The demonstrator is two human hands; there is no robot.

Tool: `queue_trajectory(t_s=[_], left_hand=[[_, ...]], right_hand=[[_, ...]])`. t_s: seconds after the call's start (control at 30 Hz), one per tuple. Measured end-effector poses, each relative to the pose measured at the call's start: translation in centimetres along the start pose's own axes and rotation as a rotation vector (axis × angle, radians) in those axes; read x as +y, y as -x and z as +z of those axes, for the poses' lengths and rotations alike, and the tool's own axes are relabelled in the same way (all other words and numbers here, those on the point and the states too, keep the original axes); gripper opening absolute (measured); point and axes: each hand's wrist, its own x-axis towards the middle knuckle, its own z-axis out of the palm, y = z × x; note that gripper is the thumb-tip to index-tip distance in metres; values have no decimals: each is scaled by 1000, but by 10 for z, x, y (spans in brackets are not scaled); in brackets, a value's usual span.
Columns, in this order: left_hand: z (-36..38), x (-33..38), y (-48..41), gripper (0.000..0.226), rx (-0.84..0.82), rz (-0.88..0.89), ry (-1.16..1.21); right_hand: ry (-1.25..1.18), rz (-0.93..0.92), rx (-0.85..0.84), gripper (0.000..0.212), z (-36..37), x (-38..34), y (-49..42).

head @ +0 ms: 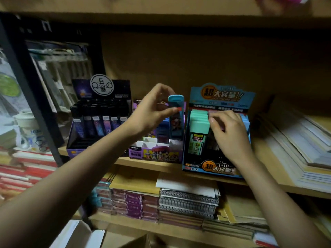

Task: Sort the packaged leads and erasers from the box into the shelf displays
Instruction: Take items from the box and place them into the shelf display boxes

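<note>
Cardboard flaps of the box (78,235) sat at the bottom edge, closest to the wearer, its inside out of view. Above it the wooden shelf (146,165) carried three displays side by side: a black display (100,122) packed with dark tubes, a low purple display (155,153) in the middle, and a blue display (215,169) on the right. The left grip (152,111) pinched a blue-capped lead case (176,120) between thumb and fingertips, holding it upright over the back of the purple display. The right grip (229,133) lay curled over the packs in the blue display, just beside a mint-capped pack (198,126); whether it actually clasped one could not be told. Sorting looked well under way (the purple display's front slots stood empty), with one case about to be seated; how much remained in the box could not be judged.
</note>
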Motion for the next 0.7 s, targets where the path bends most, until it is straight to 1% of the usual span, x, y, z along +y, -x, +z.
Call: queue_trajectory(t_s=[0.13, 0.23, 0.3, 0.37, 0.43, 0.47, 0.53, 0.6, 0.7], left_hand=[[6, -16, -13, 31, -52, 1, -162], [8, -26, -20, 29, -29, 51, -292], [10, -32, -21, 28, -4, 100, -450], [11, -38, -19, 26, 19, 171, -676], [10, -43, -17, 24, 18, 239, -901], [9, -45, -16, 20, 9, 264, -966], [6, -47, -15, 15, 1, 280, -998], [5, -46, -13, 22, -21, 253, -993], [4, -37, -9, 35, -123, 156, -994]], right_hand=[[7, -36, 4, 21, 0, 2, 5], [13, -47, -1, 21, -1, 2, 5], [18, -53, -7, 22, -1, 2, 5], [16, -59, -11, 23, -1, 2, 5], [16, -70, -13, 23, -1, 3, 6], [17, -76, -12, 23, -1, 4, 6], [24, -87, -11, 23, -1, 5, 6], [29, -96, -19, 23, -1, 6, 6], [31, -101, -44, 23, -4, 6, 8]])
